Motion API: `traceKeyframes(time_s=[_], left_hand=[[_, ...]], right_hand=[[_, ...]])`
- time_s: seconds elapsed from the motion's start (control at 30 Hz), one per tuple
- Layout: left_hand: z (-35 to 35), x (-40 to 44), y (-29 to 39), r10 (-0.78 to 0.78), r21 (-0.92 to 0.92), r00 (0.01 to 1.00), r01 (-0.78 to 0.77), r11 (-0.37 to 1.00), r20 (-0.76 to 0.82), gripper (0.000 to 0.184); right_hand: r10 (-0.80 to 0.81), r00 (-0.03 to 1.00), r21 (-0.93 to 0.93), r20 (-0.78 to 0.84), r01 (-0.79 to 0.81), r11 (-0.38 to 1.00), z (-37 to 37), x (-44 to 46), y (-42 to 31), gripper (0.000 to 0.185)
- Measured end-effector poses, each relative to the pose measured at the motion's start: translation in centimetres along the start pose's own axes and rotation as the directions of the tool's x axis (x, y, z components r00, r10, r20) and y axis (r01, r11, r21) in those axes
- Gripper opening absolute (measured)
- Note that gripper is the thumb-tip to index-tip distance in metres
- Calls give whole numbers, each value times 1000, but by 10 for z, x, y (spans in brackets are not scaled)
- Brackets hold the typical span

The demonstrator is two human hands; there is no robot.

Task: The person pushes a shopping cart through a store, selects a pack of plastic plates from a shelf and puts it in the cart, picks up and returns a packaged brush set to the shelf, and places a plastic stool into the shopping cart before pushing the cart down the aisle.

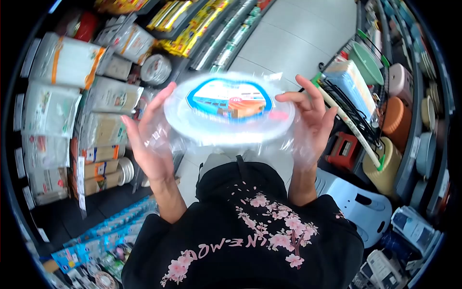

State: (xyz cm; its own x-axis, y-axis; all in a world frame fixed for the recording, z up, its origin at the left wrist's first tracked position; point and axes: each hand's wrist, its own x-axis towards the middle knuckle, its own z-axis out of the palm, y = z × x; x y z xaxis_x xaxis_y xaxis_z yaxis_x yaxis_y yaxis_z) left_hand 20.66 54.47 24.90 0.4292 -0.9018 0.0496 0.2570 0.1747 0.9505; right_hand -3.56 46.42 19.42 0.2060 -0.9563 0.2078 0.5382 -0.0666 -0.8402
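Observation:
In front of my chest is a clear-wrapped pack of what look like white disposable plates (187,118), slightly blurred, with a rounded outline. Its top bears a blue-edged label with a printed picture. My left hand (153,130) holds the left end, thumb and fingers around the loose wrapping. At the opposite end, my right hand (310,113) grips the crinkled film, its fingers bent and partly spread near the rim. Both palms face inward, and the pack is held up between them, off any shelf.
Left shelves hold bagged white packs (72,62) and other wrapped disposables. On the right are a black wire basket (346,103), a light blue plastic stool (358,207) and several coloured basins. A tiled aisle floor (298,38) runs ahead between the shelves.

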Motion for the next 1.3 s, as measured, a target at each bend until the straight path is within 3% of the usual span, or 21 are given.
traceKeyframes(time_s=[0.03,0.1,0.13,0.17,0.23,0.27,0.43,0.5,0.67,0.73,0.8,0.87,0.93,1.13,1.3], left_hand=[[12,3,-5,-29,-168,998,39,985,63,84],[25,14,-14,-3,49,972,-9,999,236,86],[29,22,-20,9,33,953,-20,999,302,71],[39,26,-24,-1,33,944,-11,999,331,71],[60,34,-33,-33,139,949,-11,990,315,52],[64,40,-40,-87,123,948,51,991,305,50],[114,67,-59,-121,103,926,89,991,359,62],[115,89,-73,-273,168,853,221,961,444,62],[146,142,-94,-314,188,798,252,949,515,65],[155,179,-103,-269,186,761,196,963,591,68],[161,211,-101,-195,164,709,113,980,678,76],[161,242,-99,-140,117,731,83,990,668,78],[159,272,-93,-84,97,749,27,995,658,80],[167,346,-95,39,39,798,-79,996,601,81],[199,407,-120,-49,82,790,-1,997,611,80]], right_hand=[[-17,1000,-6,-23,16,1000,-9,-1,-5,80],[-113,990,-227,-87,91,970,-27,-3,-12,70],[-171,981,-201,-92,150,968,-34,-5,-15,52],[-186,975,-210,-118,159,965,-40,-8,-18,52],[-195,956,-393,-220,96,914,-46,-14,-22,49],[-243,942,-384,-232,141,912,-49,-13,-20,59],[-329,887,-453,-323,160,877,-74,-11,-21,57],[-360,868,-451,-343,184,873,-77,-1,-22,58],[-455,783,-525,-425,196,828,-91,41,-20,58],[-462,754,-594,-468,119,795,-94,78,-15,54],[-462,724,-549,-512,137,824,-89,113,-10,47],[-441,723,-514,-531,138,846,-89,149,-3,43],[-349,804,-530,-481,50,847,-95,185,8,31],[-361,860,-540,-361,123,832,-93,292,25,22],[-362,847,-543,-388,108,833,-106,326,19,26]])
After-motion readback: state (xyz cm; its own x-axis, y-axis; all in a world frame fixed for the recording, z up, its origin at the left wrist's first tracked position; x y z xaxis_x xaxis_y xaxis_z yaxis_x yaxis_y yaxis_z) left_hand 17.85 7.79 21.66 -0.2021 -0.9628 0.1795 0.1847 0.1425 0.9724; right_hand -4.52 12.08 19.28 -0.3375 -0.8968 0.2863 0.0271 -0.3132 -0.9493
